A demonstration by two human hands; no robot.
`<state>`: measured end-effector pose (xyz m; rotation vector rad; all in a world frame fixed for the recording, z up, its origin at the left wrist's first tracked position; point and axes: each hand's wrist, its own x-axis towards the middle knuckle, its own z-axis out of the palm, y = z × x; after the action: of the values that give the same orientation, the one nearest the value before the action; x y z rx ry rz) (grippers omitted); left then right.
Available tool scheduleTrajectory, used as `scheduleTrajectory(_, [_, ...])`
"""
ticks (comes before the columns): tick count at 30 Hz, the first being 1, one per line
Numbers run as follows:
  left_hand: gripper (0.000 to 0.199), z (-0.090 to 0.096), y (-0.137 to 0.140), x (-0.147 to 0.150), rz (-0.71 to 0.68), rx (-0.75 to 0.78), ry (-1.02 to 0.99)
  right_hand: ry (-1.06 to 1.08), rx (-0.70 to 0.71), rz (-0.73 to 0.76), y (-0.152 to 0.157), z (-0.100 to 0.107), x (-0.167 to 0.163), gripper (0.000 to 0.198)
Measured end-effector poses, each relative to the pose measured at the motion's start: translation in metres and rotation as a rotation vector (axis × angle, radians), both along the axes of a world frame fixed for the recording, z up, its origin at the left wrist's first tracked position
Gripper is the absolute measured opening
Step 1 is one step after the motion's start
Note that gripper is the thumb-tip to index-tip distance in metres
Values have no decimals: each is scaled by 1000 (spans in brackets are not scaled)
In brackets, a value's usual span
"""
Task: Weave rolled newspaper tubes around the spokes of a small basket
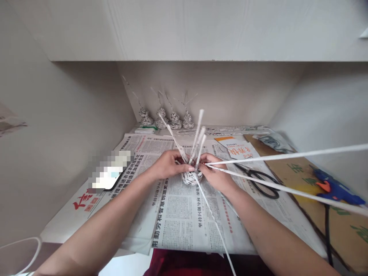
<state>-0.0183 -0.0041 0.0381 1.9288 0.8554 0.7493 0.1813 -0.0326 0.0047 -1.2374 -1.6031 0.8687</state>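
A small round basket woven from rolled newspaper sits on the newspaper-covered table in front of me. Several paper strips stick up from its rim, and long ones run off to the right and down toward me. My left hand grips the basket's left side, thumb across the rim by the upright strips. On the other side my right hand is closed at the rim, with long paper strips coming out by its fingers. The right fingertips are partly hidden behind the strips.
Several finished woven gourd shapes stand along the back wall. Black-handled scissors lie right of my hands. Further right, a blue glue gun rests on cardboard. A phone lies at the left. A shelf overhangs the back.
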Motion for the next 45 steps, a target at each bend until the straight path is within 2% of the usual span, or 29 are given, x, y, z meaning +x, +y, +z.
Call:
scheduleTrajectory(2, [42, 7, 5, -10, -138, -9, 9, -19, 16, 9, 0, 0, 0, 10])
scheduleTrajectory(3, [42, 9, 7, -14, -149, 15, 27, -27, 20, 13, 0, 0, 0, 10])
scheduleTrajectory(7, [24, 11, 14, -25, -19, 144, 111, -46, 16, 33, -1, 0, 0, 10])
scheduleTrajectory(10, [25, 6, 17, -27, 29, 214, 230, -45, 12, 36, -1, 1, 1, 9])
scheduleTrajectory(12, [32, 3, 18, -27, 78, 267, 278, -39, 9, 38, -1, 1, 1, 9])
scheduleTrajectory(14, [50, 1, 19, -26, 105, 267, 255, -29, 6, 43, -1, 1, 0, 9])
scheduleTrajectory(16, [65, -2, 19, -23, 56, 201, 178, -29, 1, 50, -1, 0, 0, 9])
scheduleTrajectory(17, [66, -3, 18, -21, 12, 155, 134, -33, -3, 55, -1, 0, 0, 9])
scheduleTrajectory(20, [44, -8, 17, -14, -103, 44, 17, -46, -10, 59, 0, -1, 0, 10])
scheduleTrajectory(23, [27, -11, 18, -11, -131, -14, -21, -46, -2, 66, 0, -1, 1, 12])
scheduleTrajectory(28, [23, -12, 16, -10, -68, 32, 16, -4, -22, 91, 0, -1, 0, 15])
scheduleTrajectory(35, [18, -11, 9, -5, -70, 88, 54, 21, -21, 98, 0, -2, -1, 16])
scheduleTrajectory(40, [11, -15, 4, 4, 54, 237, 60, 32, -1, 69, -1, 4, 1, 13])
scheduleTrajectory(45, [1, -23, -4, 17, 207, 272, -29, -68, 61, -23, -1, 14, 8, 9])
